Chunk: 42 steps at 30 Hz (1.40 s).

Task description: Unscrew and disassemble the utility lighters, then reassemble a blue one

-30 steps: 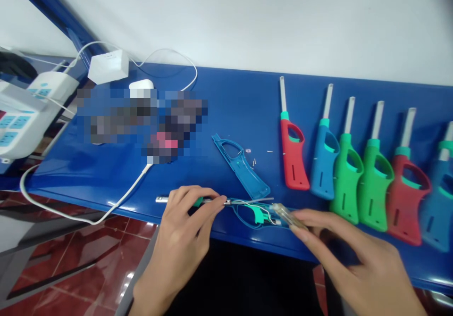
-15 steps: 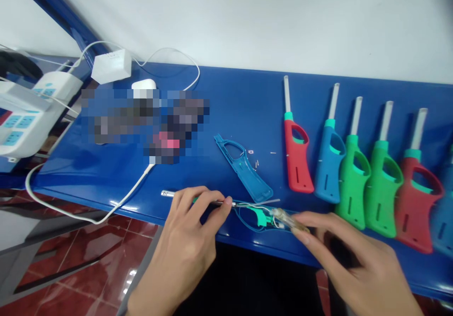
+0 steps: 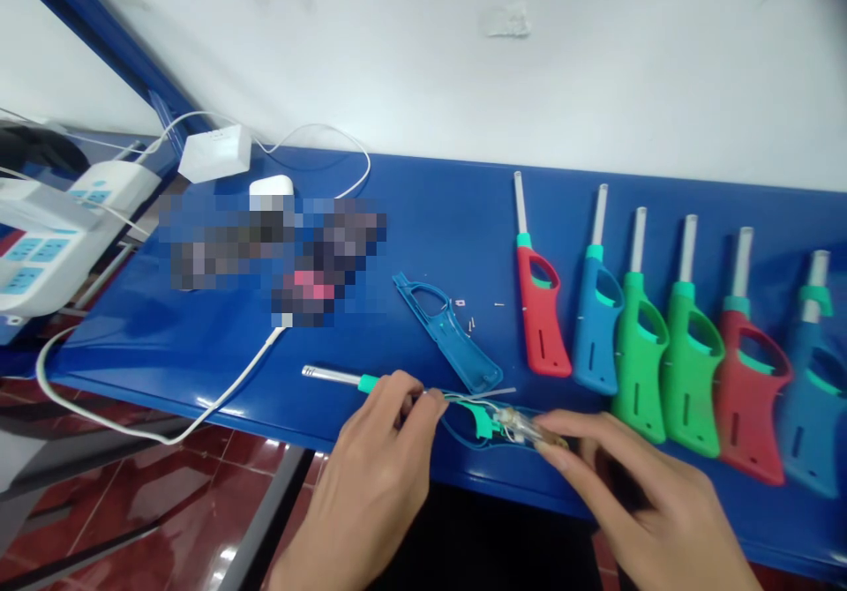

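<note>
An opened blue gas lighter [image 3: 456, 432] lies along the table's front edge, its metal nozzle [image 3: 334, 376] and green collar pointing left. My left hand [image 3: 390, 450] pinches the lighter just behind the collar, where thin wires and a pale tube [image 3: 493, 392] run out; its fingertips partly hide the spot. In my right hand [image 3: 635, 476], thumb and fingers are closed on a clear fuel tank [image 3: 522, 426] over the handle end. A green trigger [image 3: 482, 422] sits between the hands. Just beyond lies the loose blue half shell [image 3: 456, 335], inner side up.
Assembled lighters, red [image 3: 543, 317], blue [image 3: 599, 326], green [image 3: 640, 362] and others, stand in a row at right. Tiny screws [image 3: 471, 325] lie by the half shell. At left are a white cable [image 3: 231, 388], a power strip [image 3: 86, 229], a white box [image 3: 215, 152] and blurred items.
The view has tilted up, so the table sits lower in the picture. My left hand has slid right along the lighter, uncovering more nozzle and the collar. My right hand keeps the tank.
</note>
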{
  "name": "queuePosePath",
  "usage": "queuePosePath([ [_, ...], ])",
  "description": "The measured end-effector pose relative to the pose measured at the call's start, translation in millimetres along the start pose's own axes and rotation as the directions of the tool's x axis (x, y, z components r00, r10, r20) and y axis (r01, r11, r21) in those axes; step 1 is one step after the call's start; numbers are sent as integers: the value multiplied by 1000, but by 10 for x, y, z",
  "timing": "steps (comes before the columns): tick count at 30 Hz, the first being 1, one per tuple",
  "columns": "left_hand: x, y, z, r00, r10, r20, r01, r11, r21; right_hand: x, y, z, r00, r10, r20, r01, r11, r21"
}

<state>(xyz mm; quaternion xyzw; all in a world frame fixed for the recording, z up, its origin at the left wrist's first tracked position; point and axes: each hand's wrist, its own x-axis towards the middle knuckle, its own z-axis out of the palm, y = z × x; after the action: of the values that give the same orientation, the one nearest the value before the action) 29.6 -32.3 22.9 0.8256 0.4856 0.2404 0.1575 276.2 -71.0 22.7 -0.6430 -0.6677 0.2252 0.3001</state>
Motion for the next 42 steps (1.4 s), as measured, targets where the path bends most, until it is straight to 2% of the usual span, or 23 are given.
queuePosePath([
  [3, 46, -6, -1, 999, -41, 33, 44, 994, -98, -8, 23, -1, 998, 54, 33, -55, 998, 27],
  [6, 62, 13, -5, 999, -45, 28, 47, 993, -106, -2, 30, -24, 990, 136, 44, -139, 987, 76],
  [12, 13, 58, 1, 998, 0, -65, -5, 998, -66, 178, -113, -76, 977, 190, -98, -178, 976, 125],
  [16, -22, 24, -3, 995, -7, -95, 3, 999, -37, 346, -202, -47, 978, 153, -145, -153, 988, 11],
  [19, -51, -27, -13, 992, -14, -124, 16, 1000, 14, 376, -211, -55, 989, 94, -117, -100, 994, -50],
  [25, -87, -66, -14, 990, -51, -135, 57, 998, 38, 147, -148, -121, 995, 47, -91, -55, 995, -82],
  [29, -58, -54, -12, 991, -50, -125, 55, 998, 35, 2, -144, -89, 999, -1, -35, 0, 999, -41],
  [32, -46, -50, -21, 993, -47, -112, 50, 998, 27, -31, -160, -48, 1000, 4, 3, -4, 1000, -6],
  [35, -33, -37, -62, 995, -55, -89, 54, 998, -8, -20, -164, -27, 1000, 21, -6, -21, 1000, 2],
  [38, 73, -30, -132, 995, -25, -94, 23, 999, -23, 4, -150, -36, 999, -12, -43, 12, 1000, -10],
  [42, 477, -70, -183, 985, 116, -125, -106, 991, 84, 28, -127, -69, 994, 3, -110, -6, 1000, -25],
])
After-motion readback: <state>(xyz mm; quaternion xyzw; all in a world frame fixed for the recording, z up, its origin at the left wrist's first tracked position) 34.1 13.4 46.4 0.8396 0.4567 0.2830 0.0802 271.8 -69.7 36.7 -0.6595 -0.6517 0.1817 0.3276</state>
